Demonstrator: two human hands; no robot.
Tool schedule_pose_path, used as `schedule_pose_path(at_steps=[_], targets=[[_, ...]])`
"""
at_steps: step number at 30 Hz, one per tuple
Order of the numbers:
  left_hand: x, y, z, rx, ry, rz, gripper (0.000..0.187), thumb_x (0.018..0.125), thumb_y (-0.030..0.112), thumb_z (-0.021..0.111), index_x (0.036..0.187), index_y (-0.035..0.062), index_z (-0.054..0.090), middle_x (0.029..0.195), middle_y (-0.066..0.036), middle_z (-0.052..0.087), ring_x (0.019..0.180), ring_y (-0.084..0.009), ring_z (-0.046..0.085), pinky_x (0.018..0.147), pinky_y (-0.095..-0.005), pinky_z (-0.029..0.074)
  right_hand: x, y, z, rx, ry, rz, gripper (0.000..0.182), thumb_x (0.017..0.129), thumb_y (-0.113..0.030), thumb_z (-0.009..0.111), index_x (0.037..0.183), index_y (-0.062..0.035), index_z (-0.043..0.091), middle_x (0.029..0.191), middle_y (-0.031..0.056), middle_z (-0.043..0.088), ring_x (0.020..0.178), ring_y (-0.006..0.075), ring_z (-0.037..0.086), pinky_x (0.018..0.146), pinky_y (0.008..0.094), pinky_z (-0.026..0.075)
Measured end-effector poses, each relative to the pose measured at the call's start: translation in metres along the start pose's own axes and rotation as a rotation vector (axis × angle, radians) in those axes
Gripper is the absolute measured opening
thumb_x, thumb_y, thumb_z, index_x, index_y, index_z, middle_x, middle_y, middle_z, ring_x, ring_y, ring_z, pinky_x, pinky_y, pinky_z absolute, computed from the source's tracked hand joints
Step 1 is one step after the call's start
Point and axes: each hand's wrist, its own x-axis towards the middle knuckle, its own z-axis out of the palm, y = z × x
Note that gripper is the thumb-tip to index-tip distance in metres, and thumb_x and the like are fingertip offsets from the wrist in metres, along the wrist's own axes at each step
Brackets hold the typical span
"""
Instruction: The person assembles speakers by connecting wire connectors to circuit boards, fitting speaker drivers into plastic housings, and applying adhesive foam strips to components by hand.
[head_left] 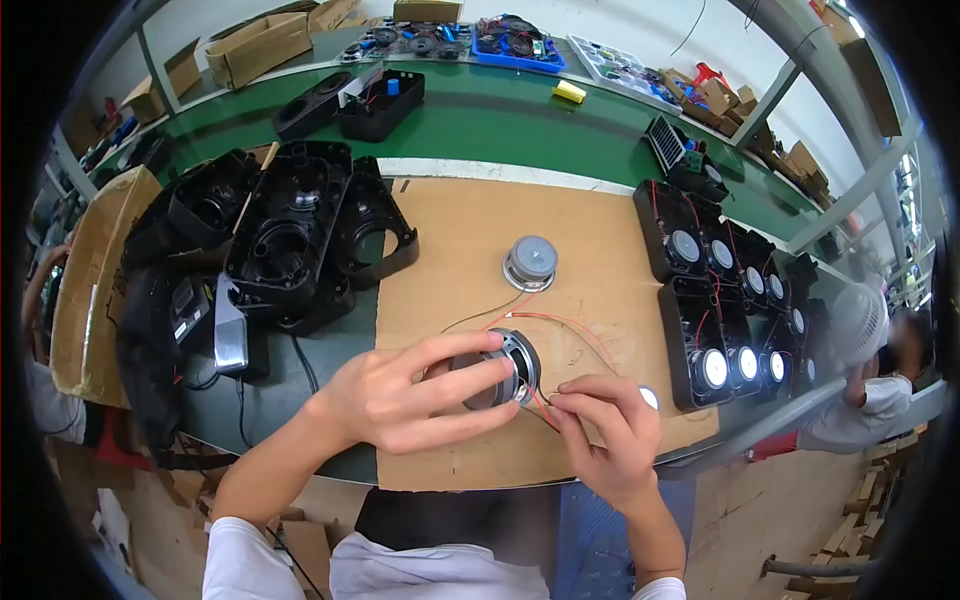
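Note:
My left hand (420,395) is closed around a round loudspeaker driver (523,362), tilted on its side above the cardboard sheet. At the driver's right edge, my right hand (610,430) pinches the thin wires (546,402), a red and a dark one, close to the terminal. A second loudspeaker driver (531,262) lies magnet side up farther back on the cardboard (450,230). Red and brown wires (565,322) run across the sheet between the two drivers. Part of a small white disc (648,397) shows behind my right hand.
Black plastic housings (290,225) are piled at the left beside a cardboard box (100,280). Black cases with fitted speakers (700,300) stand at the right. Across the green bench (480,120) are a yellow block (569,92) and a blue parts tray (518,60). People sit at both sides.

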Motion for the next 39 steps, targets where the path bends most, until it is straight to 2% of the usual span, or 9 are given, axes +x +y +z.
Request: schedule_pose_path(at_steps=[18,20,21,24,27,29,32,36,39], targets=[[-0.003,-0.003,0.003,0.042,-0.064,-0.082,0.046,0.07,-0.003,0.067,0.108,0.02,0.079,0.12,-0.009,0.065,0.106,-0.029,0.068,0.071,-0.0291,0.063,-0.006,-0.011,0.014,-0.458,-0.136,-0.29,0.043,0.069,-0.005,0.07,0.111,-0.0009,0.075,0.108,0.0105,0.071,0.065,0.0172,0.061,0.063,0.0283,0.048],[-0.001,0.0,0.004,0.003,-0.192,-0.22,0.039,0.078,0.008,0.065,0.115,0.0171,0.072,0.126,-0.011,0.063,0.112,-0.0296,0.065,0.066,-0.0297,0.06,-0.003,-0.014,0.008,-0.502,-0.267,-0.112,0.041,0.072,-0.007,0.071,0.113,-0.0022,0.074,0.114,0.0121,0.068,0.068,0.0196,0.063,0.069,0.0293,0.05],[0.006,0.01,0.001,-0.13,-0.215,-0.36,0.05,0.072,-0.005,0.066,0.118,0.0148,0.073,0.122,-0.011,0.063,0.106,-0.0304,0.064,0.079,-0.0362,0.059,-0.004,-0.015,0.002,-0.491,-0.251,-0.13,0.041,0.072,-0.007,0.071,0.113,-0.0022,0.074,0.114,0.0121,0.068,0.068,0.0196,0.063,0.069,0.0293,0.05],[0.008,0.019,0.008,-0.207,-0.34,-0.384,0.049,0.075,0.002,0.068,0.122,0.0147,0.07,0.111,-0.011,0.061,0.102,-0.0271,0.062,0.082,-0.0367,0.057,-0.016,-0.023,-0.025,-0.404,-0.24,0.042,0.037,0.081,-0.013,0.072,0.118,-0.0047,0.072,0.112,0.0129,0.067,0.069,0.0227,0.065,0.064,0.0312,0.051],[0.02,0.024,0.009,-0.282,-0.462,-0.388,0.049,0.077,0.008,0.072,0.126,0.0152,0.066,0.103,-0.01,0.058,0.101,-0.0285,0.063,0.082,-0.04,0.057,-0.023,-0.039,-0.04,-0.646,0.037,0.147,0.039,0.087,-0.032,0.074,0.118,-0.007,0.07,0.106,0.0143,0.066,0.068,0.024,0.067,0.055,0.0328,0.051],[0.032,0.017,0.003,-0.359,-0.538,-0.398,0.052,0.08,0.017,0.076,0.13,0.0137,0.063,0.1,-0.012,0.057,0.102,-0.0312,0.063,0.084,-0.042,0.057,-0.019,-0.061,-0.034,-0.468,-0.001,0.407,0.034,0.078,0.002,0.072,0.112,-0.0014,0.069,0.081,0.0108,0.063,0.062,0.0244,0.063,0.057,0.0375,0.051],[0.065,-0.016,-0.021,-0.423,-1.047,-0.417,0.059,0.081,0.033,0.08,0.131,0.007,0.064,0.106,-0.018,0.065,0.102,-0.0364,0.068,0.084,-0.0453,0.058,-0.008,-0.06,-0.014,-0.497,-0.183,0.381,0.041,0.08,-0.027,0.08,0.112,-0.0041,0.069,0.074,0.0083,0.062,0.051,0.0237,0.059,0.045,0.0338,0.045],[0.097,-0.12,-0.055,-0.224,-0.894,-0.69,0.029,0.081,0.019,0.075,0.104,0.0007,0.076,0.089,-0.018,0.076,0.081,-0.027,0.075,0.076,-0.0375,0.059,0.003,-0.054,0.019,-0.594,-0.439,0.42,0.06,0.085,-0.058,0.071,0.117,-0.0075,0.068,0.085,0.0116,0.062,0.064,0.0238,0.068,0.04,0.0352,0.045],[0.062,-0.253,-0.05,0.147,-0.726,-0.682,0.024,0.077,0.014,0.075,0.097,0.001,0.077,0.087,-0.017,0.075,0.081,-0.0315,0.074,0.077,-0.0397,0.058,-0.007,-0.043,0.039,-0.661,-0.482,0.345,0.062,0.088,-0.061,0.067,0.12,-0.0083,0.065,0.086,0.0121,0.061,0.063,0.0242,0.067,0.036,0.0362,0.043]])
